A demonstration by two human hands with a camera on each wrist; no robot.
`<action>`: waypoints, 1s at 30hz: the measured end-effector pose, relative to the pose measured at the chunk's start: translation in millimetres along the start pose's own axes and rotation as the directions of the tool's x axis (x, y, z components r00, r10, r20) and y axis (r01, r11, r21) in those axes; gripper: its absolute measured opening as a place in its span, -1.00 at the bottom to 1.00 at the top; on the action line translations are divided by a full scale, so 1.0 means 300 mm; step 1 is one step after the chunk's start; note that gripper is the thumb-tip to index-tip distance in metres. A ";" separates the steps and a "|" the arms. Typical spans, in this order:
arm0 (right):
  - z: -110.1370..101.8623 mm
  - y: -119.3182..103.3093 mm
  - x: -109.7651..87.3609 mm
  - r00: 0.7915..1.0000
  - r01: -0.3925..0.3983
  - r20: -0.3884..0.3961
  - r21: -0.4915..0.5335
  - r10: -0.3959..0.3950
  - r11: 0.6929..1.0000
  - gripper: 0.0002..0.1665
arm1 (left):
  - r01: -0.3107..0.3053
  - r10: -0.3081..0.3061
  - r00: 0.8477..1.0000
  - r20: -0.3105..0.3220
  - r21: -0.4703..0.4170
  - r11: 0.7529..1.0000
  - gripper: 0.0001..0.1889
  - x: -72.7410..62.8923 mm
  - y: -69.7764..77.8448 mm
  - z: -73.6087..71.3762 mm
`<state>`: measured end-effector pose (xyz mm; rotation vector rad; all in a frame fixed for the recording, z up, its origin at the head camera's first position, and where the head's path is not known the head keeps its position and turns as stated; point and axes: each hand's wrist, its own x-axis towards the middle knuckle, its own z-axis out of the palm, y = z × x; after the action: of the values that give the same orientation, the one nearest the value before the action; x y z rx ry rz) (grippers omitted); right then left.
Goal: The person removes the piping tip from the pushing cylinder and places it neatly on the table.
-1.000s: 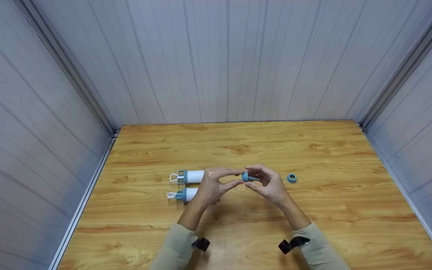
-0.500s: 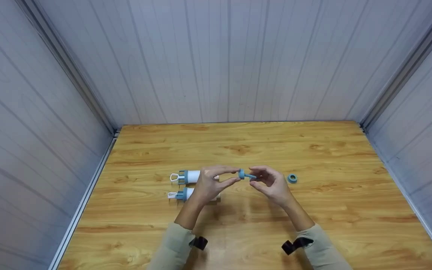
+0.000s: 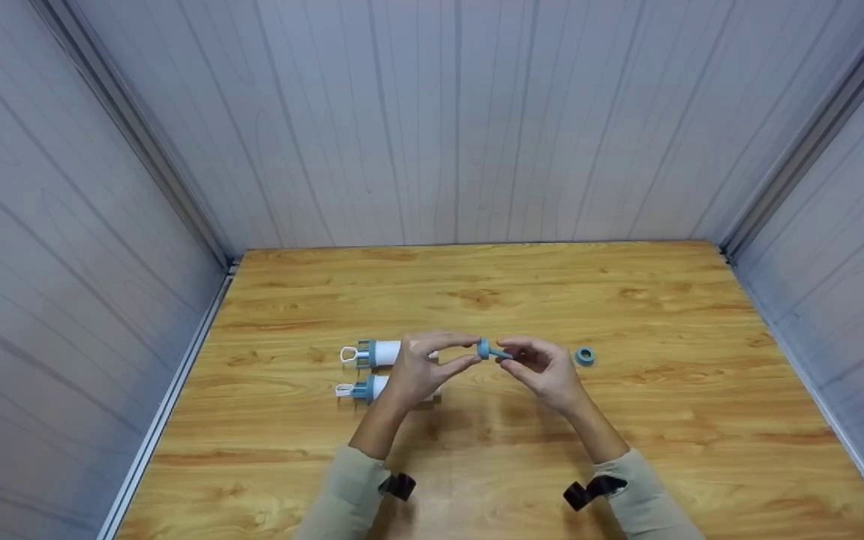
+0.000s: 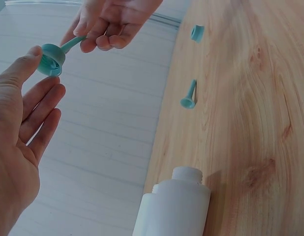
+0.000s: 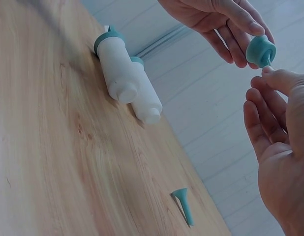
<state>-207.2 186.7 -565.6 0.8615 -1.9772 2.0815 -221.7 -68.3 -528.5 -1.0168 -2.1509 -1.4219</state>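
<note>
A teal screw cap [image 3: 484, 349] is pinched at its rim between the thumb and fingers of my left hand [image 3: 418, 367]. From the cap a slim nozzle [image 4: 73, 44] of the same teal sticks out to the right. My right hand [image 3: 548, 375] pinches the free end of that nozzle between thumb and forefinger. In the left wrist view the cap's hollow threaded underside faces the left palm. Both hands hold the piece above the table. Behind the left hand, two white bottles [image 5: 117, 69] with teal ends lie side by side, partly covered by it in the head view.
To the right of the right hand a teal ring cap [image 3: 584, 356] lies on the wooden table [image 3: 469, 296]. Another loose teal nozzle [image 4: 189, 101] with a flared base lies between that ring and the bottles. Pale panel walls [image 3: 454, 135] enclose the table.
Both hands have drawn slightly apart, the left one moving a little left with the cap. More of the nozzle shows, and the right fingertips have slid to its far end.
</note>
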 end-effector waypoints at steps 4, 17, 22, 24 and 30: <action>-0.002 0.004 -0.001 1.000 0.004 -0.004 0.011 -0.004 1.000 -0.75 | 0.001 -0.001 1.000 0.003 0.002 1.000 -0.76 -0.002 -0.002 -0.001; -0.003 -0.011 -0.003 1.000 -0.005 0.001 -0.011 0.005 1.000 -0.78 | 0.040 -0.040 0.999 0.023 -0.015 0.999 -0.76 -0.013 -0.002 0.003; -0.003 -0.010 0.000 1.000 0.026 0.010 -0.002 -0.026 1.000 -0.77 | 0.063 -0.062 0.997 0.045 -0.029 0.998 -0.74 -0.014 0.003 0.004; -0.003 -0.006 0.002 0.999 0.050 0.017 0.002 -0.050 0.999 -0.76 | 0.060 -0.059 0.997 0.047 -0.031 0.998 -0.73 -0.014 0.003 0.005; 0.001 -0.002 0.009 0.996 0.084 0.030 0.029 -0.085 0.996 -0.74 | 0.036 -0.035 0.998 0.044 -0.031 0.999 -0.74 -0.016 -0.004 0.012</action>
<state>-209.2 185.6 -563.7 0.9713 -1.8964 2.0651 -219.1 -67.2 -534.0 -1.0347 -2.1938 -1.4675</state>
